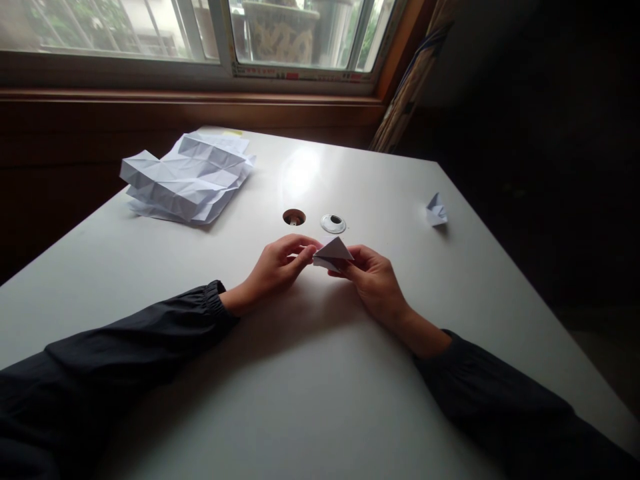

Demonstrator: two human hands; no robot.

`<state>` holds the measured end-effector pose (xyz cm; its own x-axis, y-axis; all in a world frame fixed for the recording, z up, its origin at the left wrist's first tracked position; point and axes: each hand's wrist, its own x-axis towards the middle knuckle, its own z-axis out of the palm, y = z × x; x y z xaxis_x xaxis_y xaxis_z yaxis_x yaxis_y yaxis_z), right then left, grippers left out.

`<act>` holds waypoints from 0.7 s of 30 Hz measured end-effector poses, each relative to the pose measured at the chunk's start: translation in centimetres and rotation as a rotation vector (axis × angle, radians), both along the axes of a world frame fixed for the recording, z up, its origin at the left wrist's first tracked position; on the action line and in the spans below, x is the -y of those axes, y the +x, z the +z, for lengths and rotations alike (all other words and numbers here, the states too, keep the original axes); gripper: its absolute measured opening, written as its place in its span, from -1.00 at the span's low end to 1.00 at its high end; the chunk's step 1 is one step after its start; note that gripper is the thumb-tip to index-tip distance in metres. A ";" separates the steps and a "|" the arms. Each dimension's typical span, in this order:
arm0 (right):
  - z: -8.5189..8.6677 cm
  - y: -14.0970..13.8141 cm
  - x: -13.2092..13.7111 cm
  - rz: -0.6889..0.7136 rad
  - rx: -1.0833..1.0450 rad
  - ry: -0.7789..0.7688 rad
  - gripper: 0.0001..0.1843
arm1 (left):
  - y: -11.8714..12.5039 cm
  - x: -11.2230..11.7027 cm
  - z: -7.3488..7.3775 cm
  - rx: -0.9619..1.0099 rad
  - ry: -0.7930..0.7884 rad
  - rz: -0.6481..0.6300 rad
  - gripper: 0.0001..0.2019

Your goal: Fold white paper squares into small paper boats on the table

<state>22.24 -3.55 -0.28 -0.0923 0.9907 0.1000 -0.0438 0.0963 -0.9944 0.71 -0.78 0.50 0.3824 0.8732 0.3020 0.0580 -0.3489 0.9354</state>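
Observation:
A small piece of folded white paper [334, 249], with a triangular flap on top, is held between my two hands above the table. My left hand [279, 265] pinches its left corner between thumb and fingers. On the other side, my right hand [375, 277] grips the lower right part, thumb on the near face and fingers behind. The fingertips behind the paper are partly hidden.
Creased white sheets [193, 177] lie piled at the back left of the white table [280, 400]. A small folded paper shape [437, 211] stands at the right. Beyond my hands are a round hole [294, 217] and its loose cover [333, 223]. A window [300, 40] is behind.

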 end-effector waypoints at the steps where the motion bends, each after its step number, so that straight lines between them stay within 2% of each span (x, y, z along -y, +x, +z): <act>1: 0.0 0.0 0.0 -0.003 0.007 0.006 -0.64 | 0.0 0.1 0.1 -0.001 0.007 -0.007 -0.66; 8: 0.6 -0.2 0.3 0.034 0.090 0.031 -0.68 | 0.0 0.4 0.2 0.054 0.014 -0.095 -0.73; 15: 0.8 -0.3 0.5 0.069 0.142 0.043 -0.70 | 0.1 0.4 -0.2 0.130 -0.061 -0.050 -0.64; 21: 0.9 -0.3 0.6 0.083 0.147 0.038 -0.69 | 0.2 0.1 -0.3 0.160 -0.066 -0.017 -0.62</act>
<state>21.97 -4.14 0.58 -0.1899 0.9749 0.1166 0.0924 0.1360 -0.9864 0.89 -0.90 0.22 0.3489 0.8870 0.3026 -0.0994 -0.2861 0.9530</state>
